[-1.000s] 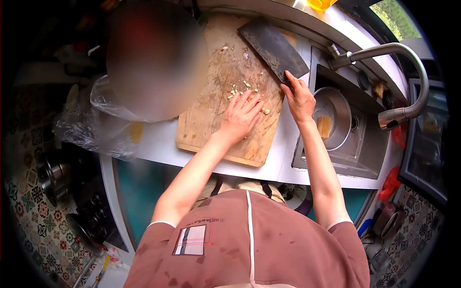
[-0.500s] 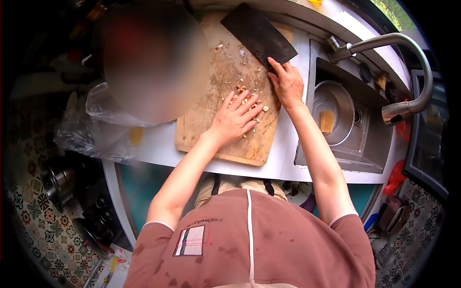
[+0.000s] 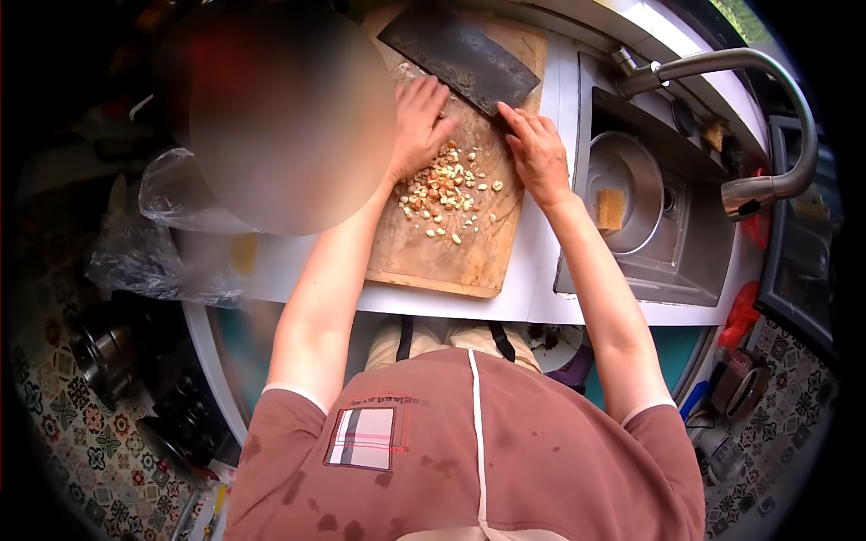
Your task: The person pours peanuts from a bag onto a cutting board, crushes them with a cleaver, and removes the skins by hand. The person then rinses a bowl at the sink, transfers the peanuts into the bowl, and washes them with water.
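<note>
Chopped peanuts (image 3: 442, 187), pale with some reddish-brown bits, lie in a loose heap on the wooden cutting board (image 3: 451, 281). A dark, wide-bladed cleaver (image 3: 460, 56) is over the board's far part. My right hand (image 3: 541, 158) is closed at the blade's right end, around where the handle sits; the handle itself is hidden by the fingers. My left hand (image 3: 421, 126) is open, fingers stretched out, low over the board between the heap and the blade. A large blurred round patch covers part of its wrist side.
To the right, a steel sink (image 3: 695, 270) holds a metal bowl (image 3: 645, 194) with a yellow sponge (image 3: 611, 209) in it. A curved faucet (image 3: 803, 117) arches over the sink. Crumpled clear plastic bags (image 3: 162, 261) lie on the left of the white counter (image 3: 532, 307).
My left hand has lifted off the peanuts and moved away from me toward the cleaver, uncovering the heap. The blade has swung slightly left; my right hand has stayed nearly in place.
</note>
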`<state>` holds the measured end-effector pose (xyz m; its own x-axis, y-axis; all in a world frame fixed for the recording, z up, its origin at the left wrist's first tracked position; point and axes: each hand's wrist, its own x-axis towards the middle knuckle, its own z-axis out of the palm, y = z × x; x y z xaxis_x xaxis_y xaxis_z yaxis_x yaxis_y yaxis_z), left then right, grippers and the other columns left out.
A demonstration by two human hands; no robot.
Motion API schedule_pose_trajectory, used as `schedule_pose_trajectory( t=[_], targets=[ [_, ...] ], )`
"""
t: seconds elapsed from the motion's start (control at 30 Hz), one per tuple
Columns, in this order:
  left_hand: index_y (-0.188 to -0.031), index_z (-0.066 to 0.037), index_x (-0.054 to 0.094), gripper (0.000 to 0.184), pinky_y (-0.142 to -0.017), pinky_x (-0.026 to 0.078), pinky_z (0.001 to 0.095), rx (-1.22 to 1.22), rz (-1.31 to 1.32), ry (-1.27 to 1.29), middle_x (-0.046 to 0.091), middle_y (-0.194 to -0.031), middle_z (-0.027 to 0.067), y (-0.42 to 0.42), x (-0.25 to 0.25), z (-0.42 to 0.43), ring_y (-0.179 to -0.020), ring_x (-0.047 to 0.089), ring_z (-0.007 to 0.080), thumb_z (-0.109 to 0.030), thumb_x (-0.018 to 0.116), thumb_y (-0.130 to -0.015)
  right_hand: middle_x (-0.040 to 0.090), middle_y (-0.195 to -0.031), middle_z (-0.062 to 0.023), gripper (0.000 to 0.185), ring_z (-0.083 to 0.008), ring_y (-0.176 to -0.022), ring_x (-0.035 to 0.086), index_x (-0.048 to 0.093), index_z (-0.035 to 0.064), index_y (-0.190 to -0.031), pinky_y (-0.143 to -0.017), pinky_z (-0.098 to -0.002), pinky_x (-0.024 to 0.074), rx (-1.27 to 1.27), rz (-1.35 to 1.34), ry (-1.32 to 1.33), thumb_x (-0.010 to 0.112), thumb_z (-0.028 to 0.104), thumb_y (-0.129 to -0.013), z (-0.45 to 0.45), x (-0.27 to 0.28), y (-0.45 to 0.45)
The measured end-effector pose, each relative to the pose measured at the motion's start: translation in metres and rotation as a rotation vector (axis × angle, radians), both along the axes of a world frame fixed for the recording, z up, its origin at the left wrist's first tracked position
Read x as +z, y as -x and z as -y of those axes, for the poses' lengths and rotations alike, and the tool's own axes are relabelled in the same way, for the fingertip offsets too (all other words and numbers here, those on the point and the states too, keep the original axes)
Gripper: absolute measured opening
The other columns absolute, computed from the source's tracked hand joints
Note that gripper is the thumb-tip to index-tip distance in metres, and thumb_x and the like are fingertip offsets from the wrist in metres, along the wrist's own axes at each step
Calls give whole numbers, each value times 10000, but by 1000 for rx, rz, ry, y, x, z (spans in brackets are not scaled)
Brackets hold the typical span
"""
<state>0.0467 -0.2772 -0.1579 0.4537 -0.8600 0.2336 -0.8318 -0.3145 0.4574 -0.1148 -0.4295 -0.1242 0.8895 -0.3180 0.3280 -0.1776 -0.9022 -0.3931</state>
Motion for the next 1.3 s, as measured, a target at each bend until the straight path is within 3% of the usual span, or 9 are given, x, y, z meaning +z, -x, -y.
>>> schedule_pose_trajectory(
  t=[0.13,0.23,0.33,0.43,0.63,0.87,1.03,1.2,1.3],
  targets=[
    [-1310,-99,436,529,-1094,154,435,-240,-4,-78,337,-1405,136,65,25,-39,-1320,264,284,-372,514,-864,569,-1082,-101,443,-276,-976,529,549,126,-1158,-857,-362,431,-74,-46,35,611,40,-728,-5,4,-5],
    [-1328,-140,423,525,-1096,136,437,-250,161,-118,320,-1421,103,83,31,-75,-1330,250,265,-326,546,-853,565,-1101,-105,422,-279,-1000,527,547,90,-1154,-869,-377,420,-47,134,147,612,58,-738,-14,15,3],
    [-1347,-168,398,530,-1095,123,438,-67,203,-110,305,-1434,72,69,26,-94,-1336,242,244,-328,534,-860,508,-1239,-109,475,-273,-1168,458,483,59,-1240,-981,-388,354,104,-2,36,598,203,-802,-55,4,25],
    [-1356,-146,378,530,-1088,127,439,36,72,-79,297,-1436,85,59,19,-75,-1330,247,271,-323,509,-873,404,-1356,-90,552,-248,-1263,358,398,69,-1318,-1051,-411,251,151,-114,68,550,284,-833,-93,-14,19],
    [-1339,-78,387,581,-1075,181,448,-93,-2,-19,334,-1408,123,80,19,-80,-1301,298,294,-368,522,-854,369,-1386,-81,594,-220,-1301,309,368,70,-1341,-1083,-418,186,188,-178,89,546,300,-823,-89,-9,33],
    [-1371,-37,306,661,-1086,141,458,196,33,-16,284,-1430,143,65,6,-82,-1327,255,286,-422,490,-866,368,-1391,-71,581,-206,-1299,314,377,65,-1337,-1077,-424,198,246,-86,130,524,287,-820,-103,-21,-9],
    [-1373,-38,301,664,-1085,137,466,16,-109,48,285,-1428,154,91,15,-70,-1329,248,298,-452,452,-877,369,-1394,-60,551,-189,-1320,285,384,75,-1336,-1091,-412,164,242,-171,125,490,265,-830,-101,-17,23],
    [-1395,-45,257,692,-1089,112,468,189,-33,-64,251,-1444,153,88,12,-100,-1343,218,295,-463,452,-878,347,-1407,-61,522,-227,-1323,275,379,109,-1342,-1099,-426,141,332,-167,83,438,285,-854,-122,-15,-4],
    [-1391,-36,259,705,-1090,119,462,198,19,-28,250,-1443,159,71,9,-70,-1340,225,298,-452,482,-867,349,-1407,-43,496,-224,-1324,267,383,136,-1342,-1100,-440,128,217,-173,156,396,285,-868,-101,-10,-9]
  ],
)
